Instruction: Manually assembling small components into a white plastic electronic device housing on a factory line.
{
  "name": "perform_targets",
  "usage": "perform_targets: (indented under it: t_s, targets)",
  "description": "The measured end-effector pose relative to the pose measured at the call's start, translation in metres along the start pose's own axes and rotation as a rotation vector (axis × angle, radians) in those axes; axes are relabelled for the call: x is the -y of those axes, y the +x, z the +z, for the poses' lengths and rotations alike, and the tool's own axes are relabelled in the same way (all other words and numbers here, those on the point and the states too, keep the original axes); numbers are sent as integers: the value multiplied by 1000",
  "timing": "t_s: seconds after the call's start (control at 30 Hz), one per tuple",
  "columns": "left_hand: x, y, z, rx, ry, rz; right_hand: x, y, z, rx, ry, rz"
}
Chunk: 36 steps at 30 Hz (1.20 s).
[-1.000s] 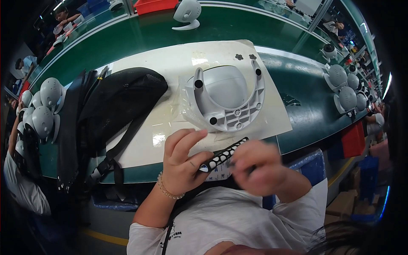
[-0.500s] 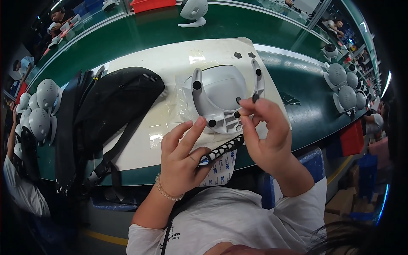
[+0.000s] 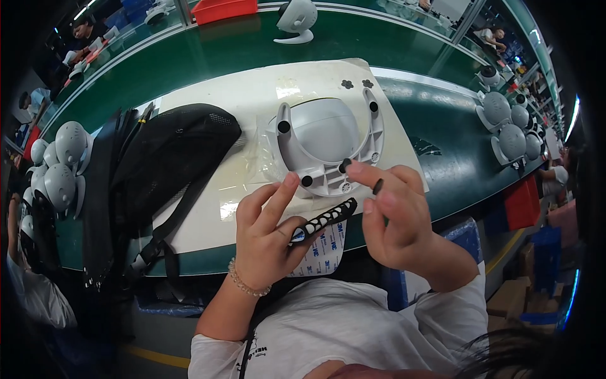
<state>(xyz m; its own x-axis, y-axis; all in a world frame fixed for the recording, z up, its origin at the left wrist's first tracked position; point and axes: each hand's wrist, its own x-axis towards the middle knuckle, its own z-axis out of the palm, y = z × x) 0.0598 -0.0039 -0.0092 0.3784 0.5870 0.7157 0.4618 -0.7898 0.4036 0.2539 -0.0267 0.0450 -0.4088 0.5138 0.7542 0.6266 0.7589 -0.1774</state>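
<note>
Upturned housing (image 3: pixel 325 129) points its two prongs (image 3: pixel 282 114) to the far side

The pale grey piece lies ahead of both hands on a white sheet (image 3: pixel 398 145), which covers part of the green bench (image 3: pixel 454 167). Its smooth rounded body sits between the prongs, and the ribbed crossbar (image 3: pixel 328 184) joining them is on the near side. The long axis runs from that crossbar almost straight away from the person, prong tips farthest off. Black round feet (image 3: pixel 307 181) show on both prongs and on the near left corner.

The left hand (image 3: pixel 265 237) is just short of that corner, its raised fingertips beside the foot there. Its first two fingers stand up and spread, while the thumb and a bent finger pinch a black strip (image 3: pixel 325 221) with a row of pale rounded gaps. The strip slants from the palm up to the right, and a white printed backing (image 3: pixel 325 252) hangs below it.

The right hand (image 3: pixel 404 218) is nearer the right half of the crossbar, loosely curled, index finger stretched left over the edge. One dark pad (image 3: pixel 345 165) is at that fingertip and a second disc (image 3: pixel 378 186) at another finger. Whether the fingers grip these or they merely cling, I cannot tell, nor whether the first one touches the crossbar
</note>
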Motion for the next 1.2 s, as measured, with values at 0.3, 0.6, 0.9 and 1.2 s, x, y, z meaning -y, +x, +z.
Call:
perform_targets:
  t_s: [0.3, 0.6, 0.9, 1.2]
  targets:
    - [0, -1, 0, 3, 5, -6, -14, -4, 4, -137, 529, 170]
    - [0, -1, 1, 12, -10, -18, -40, -16, -3, -170, 494, 448]
    - [1, 0, 2, 23, 17, -25, -27, -7, -5, -86, 126, 482]
    - [1, -1, 2, 30, 4, -12, -19, -8, -9, -103, -343, 323]
